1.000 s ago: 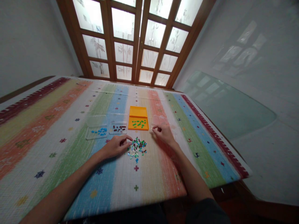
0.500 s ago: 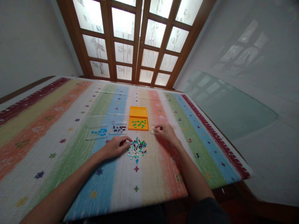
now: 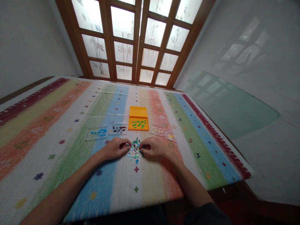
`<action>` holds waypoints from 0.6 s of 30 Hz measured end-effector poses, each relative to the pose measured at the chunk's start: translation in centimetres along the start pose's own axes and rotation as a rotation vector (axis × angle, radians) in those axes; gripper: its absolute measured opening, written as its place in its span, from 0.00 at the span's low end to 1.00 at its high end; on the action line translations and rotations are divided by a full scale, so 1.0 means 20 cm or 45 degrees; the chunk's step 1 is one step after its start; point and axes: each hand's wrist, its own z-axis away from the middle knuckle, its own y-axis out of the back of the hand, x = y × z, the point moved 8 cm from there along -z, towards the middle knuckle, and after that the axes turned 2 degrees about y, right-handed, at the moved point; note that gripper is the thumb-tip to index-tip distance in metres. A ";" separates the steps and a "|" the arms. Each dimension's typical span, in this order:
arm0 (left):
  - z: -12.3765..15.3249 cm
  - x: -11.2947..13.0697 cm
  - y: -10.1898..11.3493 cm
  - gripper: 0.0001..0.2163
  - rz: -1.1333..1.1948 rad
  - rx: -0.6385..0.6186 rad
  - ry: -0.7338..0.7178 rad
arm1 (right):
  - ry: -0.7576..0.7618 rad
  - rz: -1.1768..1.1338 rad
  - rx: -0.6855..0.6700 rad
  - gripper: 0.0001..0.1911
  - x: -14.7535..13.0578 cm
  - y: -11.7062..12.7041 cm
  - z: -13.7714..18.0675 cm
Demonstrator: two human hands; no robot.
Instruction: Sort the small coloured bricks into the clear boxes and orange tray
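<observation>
We see wooden doors (image 3: 137, 40) with frosted, plant-patterned panes (image 3: 123, 50) | pale left wall (image 3: 28, 40) | right wall (image 3: 276, 56) bearing pane-shaped reflections (image 3: 232, 53) and a greenish patch (image 3: 225, 109) | multicoloured striped cloth (image 3: 77, 147), dark red bands along its sides

Smooth, opaque plastic on the orange box (image 3: 138, 111), soft sheen there; clear, glossy plastic on the see-through trays (image 3: 90, 137); the pile of small pieces (image 3: 135, 147), hard plastic, shiny! Matt, woven-looking cloth for the tablecloth (image 3: 126, 187); wood door frame (image 3: 110, 47), frosted glass panes (image 3: 123, 22), glossy, reflective wall (image 3: 257, 78).
</observation>
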 end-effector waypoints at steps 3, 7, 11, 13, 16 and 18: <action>0.01 0.02 -0.02 0.11 -0.004 -0.031 -0.043 | 0.054 0.017 -0.059 0.12 -0.03 -0.04 -0.01; 0.01 0.05 -0.06 0.09 -0.017 -0.075 -0.096 | 0.037 0.048 -0.090 0.13 -0.02 -0.07 -0.01; 0.02 0.06 -0.08 0.09 -0.034 -0.083 -0.105 | -0.010 0.067 -0.091 0.14 0.00 -0.08 0.00; 0.02 0.05 -0.08 0.09 -0.037 -0.086 -0.106 | -0.030 0.074 -0.097 0.15 0.00 -0.07 0.00; 0.02 0.04 -0.08 0.10 -0.043 -0.091 -0.093 | -0.048 0.080 -0.093 0.14 0.00 -0.06 0.01; 0.02 0.04 -0.08 0.11 -0.046 -0.098 -0.075 | -0.048 0.092 -0.092 0.13 -0.01 -0.06 0.01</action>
